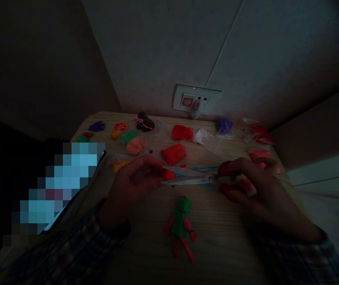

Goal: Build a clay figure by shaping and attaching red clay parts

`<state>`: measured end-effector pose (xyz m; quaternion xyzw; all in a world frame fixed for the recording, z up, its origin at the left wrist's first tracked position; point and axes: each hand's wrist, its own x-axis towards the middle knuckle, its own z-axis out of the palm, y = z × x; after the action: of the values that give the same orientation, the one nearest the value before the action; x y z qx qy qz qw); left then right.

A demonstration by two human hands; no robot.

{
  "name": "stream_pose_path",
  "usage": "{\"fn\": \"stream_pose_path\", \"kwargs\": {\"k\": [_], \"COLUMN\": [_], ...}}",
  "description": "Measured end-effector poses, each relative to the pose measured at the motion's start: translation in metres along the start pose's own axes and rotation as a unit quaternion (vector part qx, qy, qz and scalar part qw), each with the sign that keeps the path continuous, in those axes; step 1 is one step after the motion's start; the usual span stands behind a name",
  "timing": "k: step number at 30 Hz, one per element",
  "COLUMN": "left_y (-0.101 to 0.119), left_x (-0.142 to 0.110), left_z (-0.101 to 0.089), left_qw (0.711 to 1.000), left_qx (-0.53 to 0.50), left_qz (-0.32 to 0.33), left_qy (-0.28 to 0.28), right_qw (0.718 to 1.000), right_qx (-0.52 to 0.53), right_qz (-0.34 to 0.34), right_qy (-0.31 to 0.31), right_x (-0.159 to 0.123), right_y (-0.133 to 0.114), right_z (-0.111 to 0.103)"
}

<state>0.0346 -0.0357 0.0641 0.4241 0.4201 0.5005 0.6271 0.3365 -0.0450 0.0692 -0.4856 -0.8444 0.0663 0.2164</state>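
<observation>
My right hand [254, 188] has its fingers through the red handles of a pair of scissors [197, 179], whose blades are spread and point left. Between the blade tips sits a small piece of orange-red clay [168, 175], pinched by the fingertips of my left hand [136, 184]. Below the scissors a clay figure [180, 223] lies on the table, with a green hood and body and reddish arms and legs. Behind the blades are thin blue modelling tools [206, 168], partly hidden.
Bags of red clay [174, 153], white clay [201, 136] and purple clay [224, 126] lie toward the wall. Small clay pieces, including a brown one [144, 122], stand at the back left. A lit, pixelated screen [65, 188] is on the left. A wall socket [197, 99] holds a plug.
</observation>
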Motion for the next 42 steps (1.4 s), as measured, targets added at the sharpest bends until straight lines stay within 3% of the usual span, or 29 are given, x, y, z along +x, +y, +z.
{"fn": "stream_pose_path", "kwargs": {"k": [42], "left_y": [0.0034], "left_x": [-0.0001], "left_z": [0.0027], "left_qw": [1.000], "left_qx": [0.017], "left_qz": [0.022], "left_qy": [0.002], "right_qw": [0.999], "right_qx": [-0.043], "right_qz": [0.019], "right_qy": [0.010], "right_x": [0.0016], "right_y": [-0.0030], "right_z": [-0.0053]}}
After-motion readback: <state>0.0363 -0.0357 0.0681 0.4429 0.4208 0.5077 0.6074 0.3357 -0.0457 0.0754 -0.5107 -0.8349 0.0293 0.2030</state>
